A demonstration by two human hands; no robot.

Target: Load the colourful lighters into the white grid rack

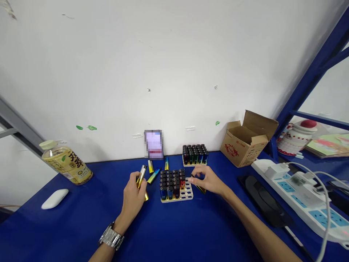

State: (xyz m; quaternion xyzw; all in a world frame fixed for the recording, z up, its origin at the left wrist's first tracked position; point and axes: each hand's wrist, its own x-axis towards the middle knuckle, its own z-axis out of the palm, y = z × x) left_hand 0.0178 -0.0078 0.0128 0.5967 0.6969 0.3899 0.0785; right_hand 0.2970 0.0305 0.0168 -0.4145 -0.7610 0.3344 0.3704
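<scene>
A cream tray (188, 195) on the blue table holds several upright lighters with black caps; its right side has bare slots. My left hand (133, 200), with a metal watch on the wrist, is closed round a few gold lighters (141, 176) just left of the tray. My right hand (208, 181) pinches one lighter (201, 189) at the tray's right edge. Three loose lighters (154, 174) lie behind the tray. A second tray, full of lighters (194, 154), stands by the wall.
A yellow tea bottle (66, 162) and a white mouse (55, 198) sit at the left. An open cardboard box (248, 139), a black flat object (265, 201) and a white power strip (300, 194) with cables are on the right. A blue shelf frame (308, 82) rises there.
</scene>
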